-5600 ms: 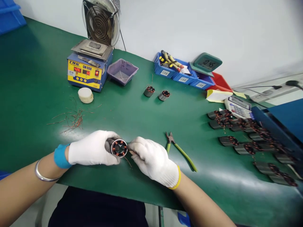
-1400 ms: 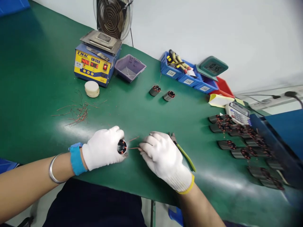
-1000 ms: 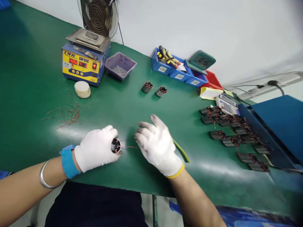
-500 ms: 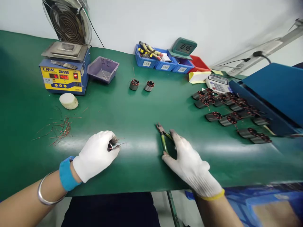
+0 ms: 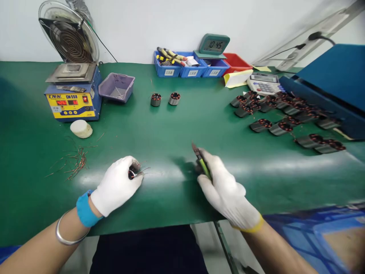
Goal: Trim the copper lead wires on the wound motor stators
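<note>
Wire scraps (image 5: 80, 161) near left hand (image 5: 116, 186), clamped on stator (image 5: 131, 175) — right hand (image 5: 224, 186) around pliers (image 5: 202, 163).

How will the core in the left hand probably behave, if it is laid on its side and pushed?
The core would probably roll, because what shows of it looks round. It may be heavy for its size, as its edge shines like metal. The thin wires sticking out past the left hand would likely bend easily.
</note>
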A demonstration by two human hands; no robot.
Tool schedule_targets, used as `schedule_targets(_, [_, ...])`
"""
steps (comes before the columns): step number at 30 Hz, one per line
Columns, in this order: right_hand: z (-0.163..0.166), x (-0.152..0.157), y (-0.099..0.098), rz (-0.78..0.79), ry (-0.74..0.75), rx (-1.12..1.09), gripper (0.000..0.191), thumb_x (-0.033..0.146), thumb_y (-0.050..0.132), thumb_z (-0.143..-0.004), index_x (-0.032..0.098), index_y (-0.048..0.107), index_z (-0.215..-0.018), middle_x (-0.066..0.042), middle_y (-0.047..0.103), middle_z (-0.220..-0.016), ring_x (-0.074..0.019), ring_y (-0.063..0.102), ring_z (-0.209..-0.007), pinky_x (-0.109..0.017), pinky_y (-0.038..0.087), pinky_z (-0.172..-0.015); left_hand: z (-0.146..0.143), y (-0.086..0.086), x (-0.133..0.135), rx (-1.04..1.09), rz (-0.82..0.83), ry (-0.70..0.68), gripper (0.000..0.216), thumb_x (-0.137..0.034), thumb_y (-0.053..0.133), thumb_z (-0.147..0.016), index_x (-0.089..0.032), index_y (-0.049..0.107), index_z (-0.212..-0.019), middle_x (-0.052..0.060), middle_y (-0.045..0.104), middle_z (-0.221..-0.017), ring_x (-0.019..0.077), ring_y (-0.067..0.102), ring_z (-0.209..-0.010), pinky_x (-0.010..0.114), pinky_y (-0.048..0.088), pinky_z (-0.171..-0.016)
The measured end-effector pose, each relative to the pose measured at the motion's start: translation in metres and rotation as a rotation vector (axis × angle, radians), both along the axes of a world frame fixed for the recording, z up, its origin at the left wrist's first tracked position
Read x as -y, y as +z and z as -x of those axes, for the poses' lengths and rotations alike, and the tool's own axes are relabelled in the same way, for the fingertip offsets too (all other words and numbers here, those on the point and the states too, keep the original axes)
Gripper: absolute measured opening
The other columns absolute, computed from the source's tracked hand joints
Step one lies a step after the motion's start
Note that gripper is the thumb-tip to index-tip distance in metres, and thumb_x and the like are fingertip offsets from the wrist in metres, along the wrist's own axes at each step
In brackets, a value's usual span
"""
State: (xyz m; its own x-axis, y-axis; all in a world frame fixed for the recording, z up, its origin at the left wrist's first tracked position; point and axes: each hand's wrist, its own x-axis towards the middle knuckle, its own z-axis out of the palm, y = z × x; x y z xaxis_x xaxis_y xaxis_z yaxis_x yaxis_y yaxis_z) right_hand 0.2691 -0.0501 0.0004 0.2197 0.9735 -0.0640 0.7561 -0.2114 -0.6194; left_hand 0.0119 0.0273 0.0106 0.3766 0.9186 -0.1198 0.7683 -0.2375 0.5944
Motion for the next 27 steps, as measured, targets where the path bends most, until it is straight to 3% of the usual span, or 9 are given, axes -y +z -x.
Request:
schedule_targets(4, [0.032,0.008,0.016,0.397,0.200,-0.971,0.076,0.020,0.050,-0.064,0.024,0.041,-0.139,-0.006,0.059,-0.102,-0.0180,0.061,-0.078,-0.037,0.052,-0.075,-0.001,0.002,-0.001,0.000,-0.008,-0.008,0.010,-0.029,0.054,-0.078,-0.020,0.053,-0.083,0.001,0.062,-0.079,0.0177,0.059,-0.071,0.031,0.047,-0.067])
schedule_targets(6, [0.044,0.008,0.022,0.545,0.237,-1.188,0.073,0.018,0.053,-0.058,0.024,0.050,-0.131,-0.004,0.058,-0.096,-0.0158,0.059,-0.074,-0.032,0.051,-0.070,-0.001,0.001,-0.001,0.007,-0.009,-0.006,0.010,-0.029,0.054,-0.078,-0.020,0.053,-0.084,0.001,0.062,-0.080,0.0175,0.059,-0.072,0.032,0.047,-0.068])
schedule_targets(12, [0.053,0.000,0.033,0.630,0.277,-1.182,0.055,0.014,0.059,-0.054,0.023,0.060,-0.108,-0.003,0.058,-0.093,-0.0169,0.059,-0.080,-0.026,0.048,-0.064,-0.001,-0.004,-0.002,0.005,-0.034,-0.026,0.006,-0.025,0.053,-0.079,-0.021,0.052,-0.083,0.001,0.061,-0.080,0.0183,0.059,-0.075,0.032,0.047,-0.070])
schedule_targets(18, [0.059,-0.012,0.031,0.604,0.248,-1.116,0.071,0.015,0.055,-0.054,0.025,0.052,-0.124,-0.001,0.053,-0.090,-0.0144,0.055,-0.075,-0.025,0.048,-0.061,-0.001,-0.003,-0.003,-0.013,-0.047,-0.046,0.003,-0.022,0.052,-0.079,-0.021,0.052,-0.082,0.001,0.062,-0.079,0.0193,0.060,-0.077,0.032,0.046,-0.069])
schedule_targets(23, [0.060,-0.019,0.024,0.521,0.321,-0.978,0.049,0.019,0.052,-0.058,0.021,0.057,-0.107,0.000,0.053,-0.084,-0.0134,0.055,-0.071,-0.028,0.053,-0.064,0.000,-0.003,-0.002,-0.013,-0.057,-0.056,0.003,-0.023,0.052,-0.080,-0.021,0.053,-0.081,0.000,0.061,-0.075,0.0191,0.060,-0.074,0.032,0.045,-0.067])
schedule_targets(27, [0.057,-0.022,0.023,0.534,0.358,-0.957,0.039,0.018,0.053,-0.065,0.020,0.055,-0.104,0.000,0.052,-0.088,-0.0106,0.054,-0.067,-0.029,0.055,-0.064,0.000,-0.004,-0.002,-0.011,-0.051,-0.063,0.002,-0.023,0.051,-0.080,-0.021,0.052,-0.080,0.000,0.060,-0.075,0.0189,0.059,-0.074,0.032,0.045,-0.068])
